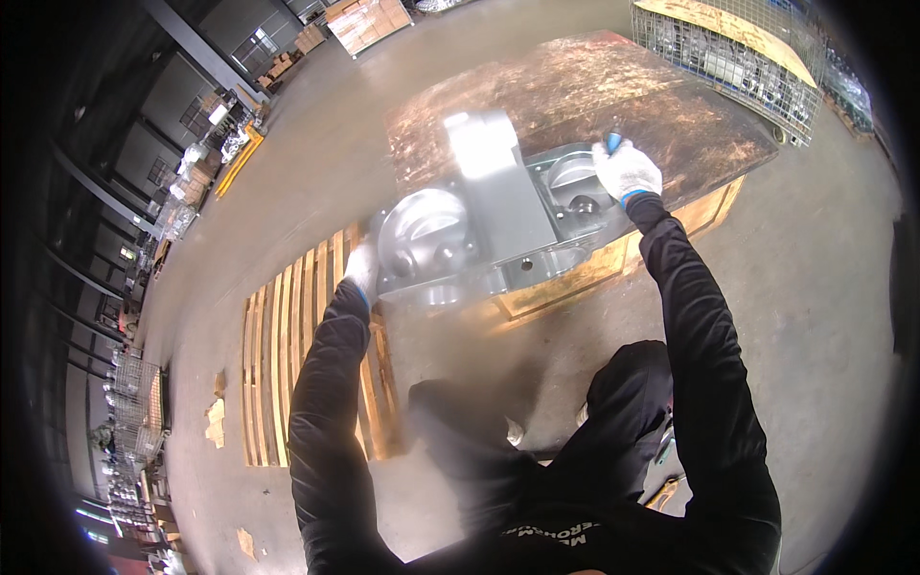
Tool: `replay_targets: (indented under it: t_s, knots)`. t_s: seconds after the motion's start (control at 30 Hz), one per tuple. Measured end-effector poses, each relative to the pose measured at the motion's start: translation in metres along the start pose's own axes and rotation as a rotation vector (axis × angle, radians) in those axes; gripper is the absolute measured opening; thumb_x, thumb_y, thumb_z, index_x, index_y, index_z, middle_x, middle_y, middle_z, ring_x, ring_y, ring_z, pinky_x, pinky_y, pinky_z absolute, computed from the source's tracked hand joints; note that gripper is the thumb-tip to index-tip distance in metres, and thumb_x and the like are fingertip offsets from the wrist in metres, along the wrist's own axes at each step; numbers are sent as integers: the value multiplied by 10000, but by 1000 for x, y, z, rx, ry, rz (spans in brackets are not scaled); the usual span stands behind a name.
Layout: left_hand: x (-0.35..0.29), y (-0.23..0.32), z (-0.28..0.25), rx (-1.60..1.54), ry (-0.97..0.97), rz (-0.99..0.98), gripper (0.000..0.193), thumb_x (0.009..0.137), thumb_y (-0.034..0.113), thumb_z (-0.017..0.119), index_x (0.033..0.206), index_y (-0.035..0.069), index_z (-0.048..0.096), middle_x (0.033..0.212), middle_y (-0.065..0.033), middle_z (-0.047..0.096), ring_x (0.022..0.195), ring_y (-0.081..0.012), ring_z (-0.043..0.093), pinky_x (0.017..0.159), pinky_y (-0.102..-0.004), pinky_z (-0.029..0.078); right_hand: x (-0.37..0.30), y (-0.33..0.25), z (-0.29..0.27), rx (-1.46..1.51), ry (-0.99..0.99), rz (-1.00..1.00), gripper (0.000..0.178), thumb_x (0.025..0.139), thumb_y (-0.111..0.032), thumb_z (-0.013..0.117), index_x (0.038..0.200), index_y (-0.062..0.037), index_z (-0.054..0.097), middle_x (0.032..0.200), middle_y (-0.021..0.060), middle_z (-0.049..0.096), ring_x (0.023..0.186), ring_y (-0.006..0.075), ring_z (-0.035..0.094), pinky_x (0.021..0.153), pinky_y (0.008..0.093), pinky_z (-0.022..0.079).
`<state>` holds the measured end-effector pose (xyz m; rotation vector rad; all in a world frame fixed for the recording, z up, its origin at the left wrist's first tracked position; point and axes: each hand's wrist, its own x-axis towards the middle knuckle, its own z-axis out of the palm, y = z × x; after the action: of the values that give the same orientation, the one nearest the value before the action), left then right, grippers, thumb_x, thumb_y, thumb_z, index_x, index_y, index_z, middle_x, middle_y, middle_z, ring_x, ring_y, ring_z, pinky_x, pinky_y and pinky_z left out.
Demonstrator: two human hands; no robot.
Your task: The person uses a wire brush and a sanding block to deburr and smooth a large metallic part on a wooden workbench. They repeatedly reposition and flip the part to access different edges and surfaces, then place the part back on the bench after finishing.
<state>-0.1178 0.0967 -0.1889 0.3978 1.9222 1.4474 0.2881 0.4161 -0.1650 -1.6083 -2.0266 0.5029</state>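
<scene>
Worn brown wood is shown by the bench (pixel 565 81), on whose near side a grey metal part (pixel 522 211) with two rounded housings and a flat middle panel is carried. At its far right corner, a small blue object (pixel 613 141) is gripped in the clamped fingers of the white-gloved right hand (pixel 629 171). At its left edge the left hand (pixel 360 266) is placed, blurred; whether its fingers are apart or together cannot be told. A slatted pallet (pixel 284 355) is seen near left, a wire cage (pixel 792 96) far right.
</scene>
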Motion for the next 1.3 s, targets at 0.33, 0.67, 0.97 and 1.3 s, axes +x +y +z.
replay_targets:
  t_s: [0.33, 0.67, 0.97, 1.3]
  knots:
    - [13, 84, 37, 410, 35, 340, 767, 1130, 639, 390, 1246, -32, 742, 1031, -143, 779, 892, -218, 723, 822, -370, 596, -102, 52, 15, 435, 366, 137, 590, 1069, -528, 497, 1333, -12, 607, 1110, 312, 750, 1107, 512, 705, 957, 547, 546]
    - [0, -46, 27, -277, 283, 435, 921, 1090, 714, 444, 1401, -135, 617, 1326, -182, 709, 1152, -283, 677, 1080, -404, 515, -124, -8, 17, 351, 516, -109, 531, 1049, -411, 644, 1461, -80, 586, 1189, 228, 767, 1102, 411, 751, 958, 484, 577]
    - [-31, -127, 51, -215, 771, 530, 920, 1098, 722, 379, 1542, -69, 531, 1555, -291, 567, 1425, -371, 563, 1213, -425, 425, -94, 39, 69, 886, 347, -247, 439, 1102, -243, 604, 1494, -60, 529, 1103, 147, 769, 1051, 288, 732, 966, 389, 547]
    - [-36, -172, 36, -200, 601, 603, 666, 1190, 470, 375, 1590, -56, 462, 1615, -239, 515, 1462, -305, 522, 1256, -404, 387, -126, 59, 52, 702, 250, -180, 601, 1104, -439, 587, 1618, -183, 412, 1222, 165, 739, 1125, 418, 725, 968, 474, 553]
